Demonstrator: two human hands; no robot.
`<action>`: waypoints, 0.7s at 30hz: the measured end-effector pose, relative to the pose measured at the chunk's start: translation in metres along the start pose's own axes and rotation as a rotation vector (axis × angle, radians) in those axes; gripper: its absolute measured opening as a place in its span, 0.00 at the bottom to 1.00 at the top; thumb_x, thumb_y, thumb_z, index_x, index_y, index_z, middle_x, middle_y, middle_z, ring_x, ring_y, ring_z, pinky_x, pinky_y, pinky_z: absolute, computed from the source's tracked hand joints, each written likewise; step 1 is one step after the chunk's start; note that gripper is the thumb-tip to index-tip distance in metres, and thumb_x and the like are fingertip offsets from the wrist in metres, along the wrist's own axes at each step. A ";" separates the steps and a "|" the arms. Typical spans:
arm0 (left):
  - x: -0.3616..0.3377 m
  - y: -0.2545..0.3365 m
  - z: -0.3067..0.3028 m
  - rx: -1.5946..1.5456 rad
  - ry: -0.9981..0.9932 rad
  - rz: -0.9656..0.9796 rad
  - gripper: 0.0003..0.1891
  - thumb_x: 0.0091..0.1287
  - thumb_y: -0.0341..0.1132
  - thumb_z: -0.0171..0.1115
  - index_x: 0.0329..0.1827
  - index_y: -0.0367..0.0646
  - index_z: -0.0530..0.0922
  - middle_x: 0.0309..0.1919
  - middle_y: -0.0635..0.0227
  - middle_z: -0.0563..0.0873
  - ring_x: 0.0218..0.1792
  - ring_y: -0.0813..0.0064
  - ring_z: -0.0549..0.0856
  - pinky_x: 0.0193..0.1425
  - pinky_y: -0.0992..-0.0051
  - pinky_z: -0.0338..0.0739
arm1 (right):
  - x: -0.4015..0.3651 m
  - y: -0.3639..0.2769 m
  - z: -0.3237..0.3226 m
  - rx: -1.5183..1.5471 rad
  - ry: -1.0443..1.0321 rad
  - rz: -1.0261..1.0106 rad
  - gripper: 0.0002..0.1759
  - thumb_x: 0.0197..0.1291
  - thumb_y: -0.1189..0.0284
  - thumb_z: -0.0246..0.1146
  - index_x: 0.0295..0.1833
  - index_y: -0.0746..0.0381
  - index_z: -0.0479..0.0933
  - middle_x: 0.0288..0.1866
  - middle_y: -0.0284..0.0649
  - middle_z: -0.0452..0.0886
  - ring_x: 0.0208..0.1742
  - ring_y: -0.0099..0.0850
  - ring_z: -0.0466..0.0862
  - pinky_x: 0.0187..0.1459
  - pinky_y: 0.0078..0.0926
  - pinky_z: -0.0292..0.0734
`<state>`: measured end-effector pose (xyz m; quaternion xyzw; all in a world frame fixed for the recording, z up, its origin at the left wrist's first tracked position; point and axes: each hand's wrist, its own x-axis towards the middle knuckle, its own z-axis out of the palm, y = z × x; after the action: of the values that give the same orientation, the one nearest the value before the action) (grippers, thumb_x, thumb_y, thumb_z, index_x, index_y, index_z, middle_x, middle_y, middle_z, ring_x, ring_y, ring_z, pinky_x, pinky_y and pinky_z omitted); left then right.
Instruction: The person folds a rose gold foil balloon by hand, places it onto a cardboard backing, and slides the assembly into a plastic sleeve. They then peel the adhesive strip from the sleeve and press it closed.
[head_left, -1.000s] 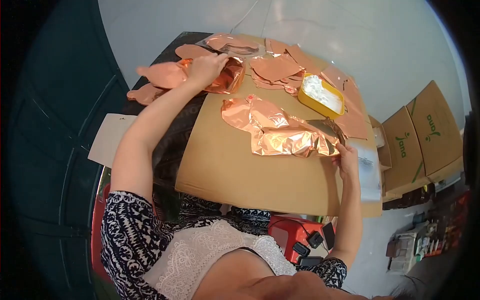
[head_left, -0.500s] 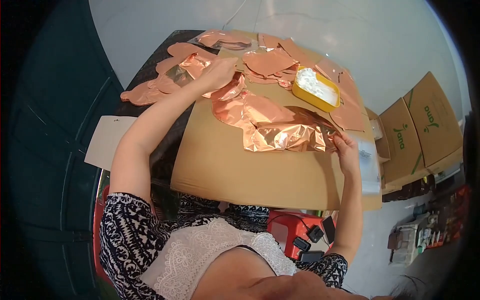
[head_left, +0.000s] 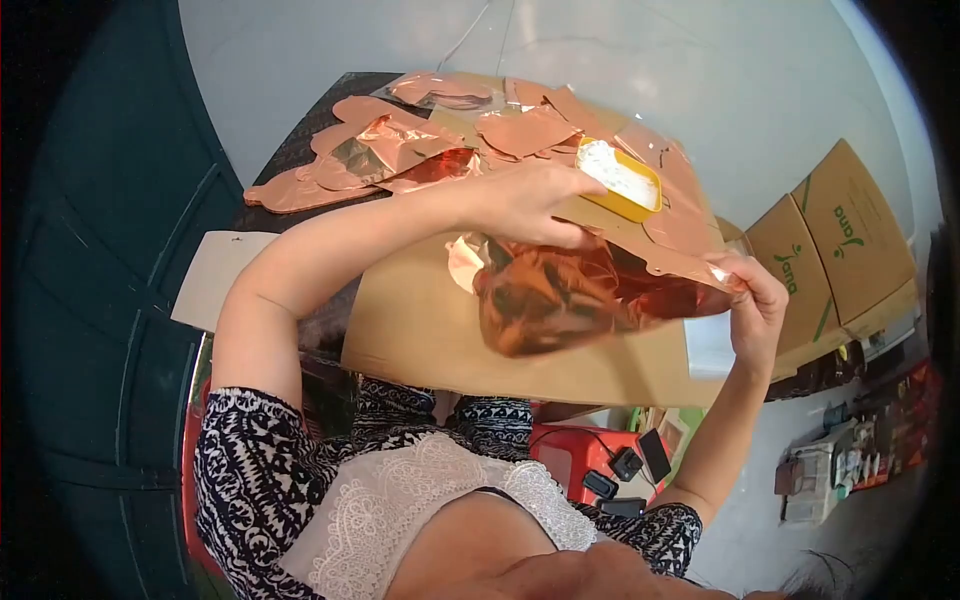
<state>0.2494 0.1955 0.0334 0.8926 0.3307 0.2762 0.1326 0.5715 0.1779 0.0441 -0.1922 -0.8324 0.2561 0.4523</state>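
Observation:
A shiny copper-coloured foil piece [head_left: 560, 295] hangs above the cardboard sheet [head_left: 420, 330], stretched between both hands. My right hand [head_left: 757, 300] pinches its right end near the table's right side. My left hand [head_left: 540, 205] is at the foil's upper edge, its thumb near the yellow tub [head_left: 632, 207] and its fingers over the foil; whether they grip it is hard to see. White powder fills the tub. Flat copper foil shapes [head_left: 525, 131] lie behind the hands, and more foil shapes [head_left: 310, 187] are stacked at the left.
Cardboard boxes [head_left: 860, 235] stand at the right of the table. A red stool [head_left: 565, 455] holding a phone [head_left: 654, 455] and small black devices is below the table's near edge. A pale board [head_left: 215, 275] juts out at the left.
My left hand has moved right, from the left foil pile to beside the yellow tub. My right hand has moved right and the foil with it, now lifted and turned.

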 end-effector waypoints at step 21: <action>-0.028 -0.067 -0.013 -0.639 0.225 -0.657 0.07 0.64 0.33 0.63 0.29 0.40 0.82 0.18 0.77 0.76 0.16 0.88 0.68 0.17 0.81 0.59 | 0.052 0.016 0.004 -0.338 0.475 0.217 0.15 0.67 0.75 0.55 0.55 0.71 0.77 0.46 0.39 0.84 0.48 0.23 0.79 0.53 0.23 0.73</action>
<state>0.1894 0.2277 0.0043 0.6197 0.5065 0.4024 0.4445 0.5430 0.2184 0.0666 -0.4067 -0.7090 0.1088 0.5658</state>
